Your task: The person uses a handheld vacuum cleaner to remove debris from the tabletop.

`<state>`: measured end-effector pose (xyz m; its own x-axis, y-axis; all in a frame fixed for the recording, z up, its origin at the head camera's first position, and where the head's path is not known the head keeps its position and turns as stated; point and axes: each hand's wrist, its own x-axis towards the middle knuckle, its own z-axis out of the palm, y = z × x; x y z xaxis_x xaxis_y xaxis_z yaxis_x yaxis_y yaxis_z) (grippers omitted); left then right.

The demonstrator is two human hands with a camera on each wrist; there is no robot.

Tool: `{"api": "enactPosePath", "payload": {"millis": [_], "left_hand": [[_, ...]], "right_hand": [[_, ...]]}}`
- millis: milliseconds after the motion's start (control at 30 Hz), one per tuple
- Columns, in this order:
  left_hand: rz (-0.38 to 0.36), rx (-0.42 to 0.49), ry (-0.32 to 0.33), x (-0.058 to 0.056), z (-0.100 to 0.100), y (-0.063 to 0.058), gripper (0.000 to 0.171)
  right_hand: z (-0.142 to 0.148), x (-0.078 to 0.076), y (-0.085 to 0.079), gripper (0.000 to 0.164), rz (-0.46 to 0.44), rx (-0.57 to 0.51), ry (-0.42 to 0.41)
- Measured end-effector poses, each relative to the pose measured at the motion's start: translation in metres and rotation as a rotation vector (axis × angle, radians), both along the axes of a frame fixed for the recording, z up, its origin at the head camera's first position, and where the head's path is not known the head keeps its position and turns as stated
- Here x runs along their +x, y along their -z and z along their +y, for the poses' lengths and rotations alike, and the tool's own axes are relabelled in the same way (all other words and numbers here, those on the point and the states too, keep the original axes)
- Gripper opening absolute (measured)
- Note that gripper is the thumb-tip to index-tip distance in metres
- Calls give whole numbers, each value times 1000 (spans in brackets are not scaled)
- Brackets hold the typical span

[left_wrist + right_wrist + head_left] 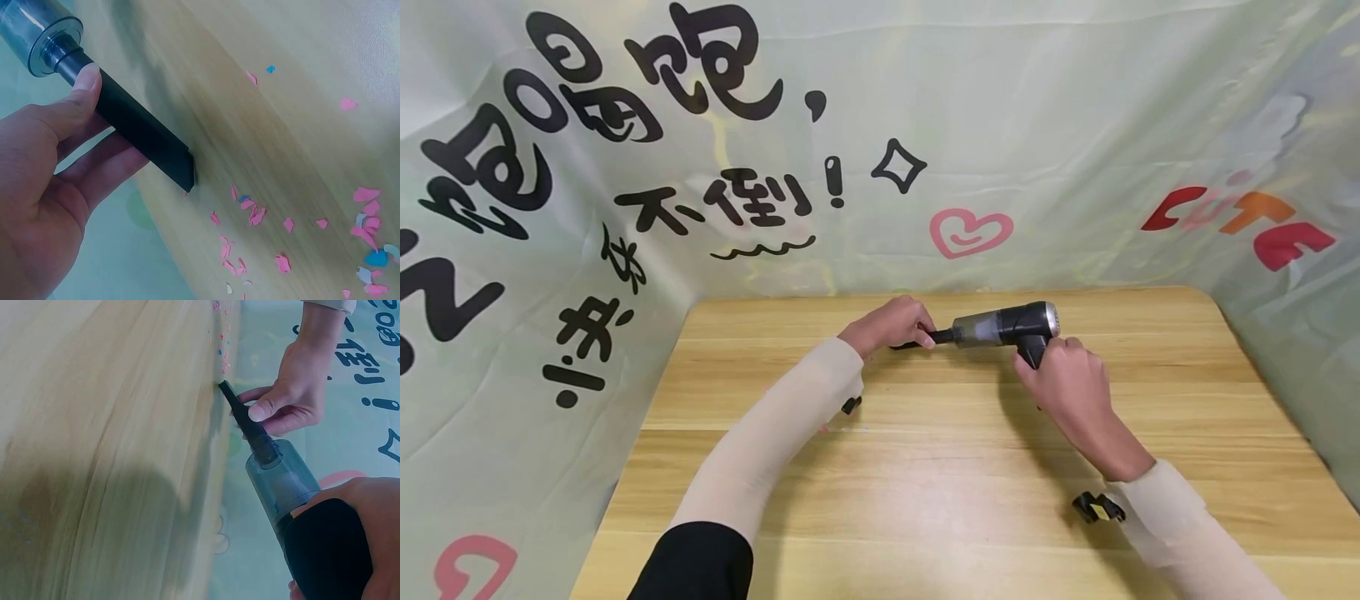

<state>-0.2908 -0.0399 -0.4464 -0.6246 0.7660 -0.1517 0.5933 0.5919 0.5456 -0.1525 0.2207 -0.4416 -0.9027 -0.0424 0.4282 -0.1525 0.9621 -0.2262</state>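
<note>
My right hand (1072, 382) grips the vacuum (992, 327) by its handle (1032, 350); the nozzle (140, 130) juts past my pinching left hand (891, 323), near scraps (282, 263).

The vacuum (996, 327) is over the table (925, 492), between left hand (893, 325) and right hand (1072, 382). Left of its nozzle (147, 132) lie scraps (282, 264). Behind is a cloth (1075, 158).

Vacuum body (1026, 321): black, silver right end
Chamber (979, 330): smoky clear
Nozzle (137, 125): plain black
Scraps (282, 264): pink, blue, whitish
Table (925, 492): yellow-brown striped wood grain
Backdrop (1075, 108): pale green; black characters (647, 197) left, pink heart (972, 225) far, red-orange letters (1262, 204) right
Sleeves (775, 433): cream, left black near
</note>
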Motion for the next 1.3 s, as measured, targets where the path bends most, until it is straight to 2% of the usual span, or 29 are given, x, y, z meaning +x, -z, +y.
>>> {"api": "enactPosePath", "payload": {"millis": [367, 633, 867, 1100, 1300], "left_hand": [[4, -6, -18, -5, -2, 0, 15], [9, -11, -44, -8, -7, 1, 17], [21, -18, -34, -10, -12, 2, 16], [51, -25, -35, -11, -14, 2, 15], [19, -25, -60, -13, -14, 2, 14]], "right_hand": [[-3, -7, -3, 51, 17, 15, -7], [-9, -12, -4, 52, -30, 19, 5], [-13, -14, -1, 51, -59, -2, 7], [-14, -16, 0, 51, -42, -1, -5], [-13, -18, 0, 52, -30, 11, -12]]}}
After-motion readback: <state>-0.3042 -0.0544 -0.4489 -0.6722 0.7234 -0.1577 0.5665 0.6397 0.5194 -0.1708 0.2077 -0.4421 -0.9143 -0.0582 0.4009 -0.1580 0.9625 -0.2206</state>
